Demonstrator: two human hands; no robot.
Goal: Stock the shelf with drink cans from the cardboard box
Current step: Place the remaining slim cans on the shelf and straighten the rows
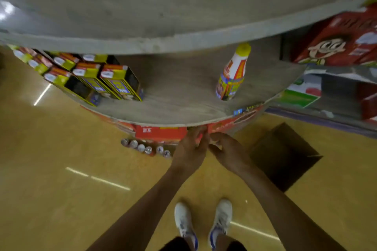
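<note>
Left hand (190, 150): fingers curled round red can (201, 138), at shelf (173, 112) edge.
Right hand (227, 152): fingers bent; grip too blurred to tell.
Cardboard box (285, 155): on floor.

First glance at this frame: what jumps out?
The left hand and right hand meet just under the front edge of the lower shelf. On it a yellow-capped bottle stands alone, right of yellow cartons. An open cardboard box sits on the floor at right.

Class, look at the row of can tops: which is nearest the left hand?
The rightmost can, just beside the left hand; the rest sit farther left.
</note>
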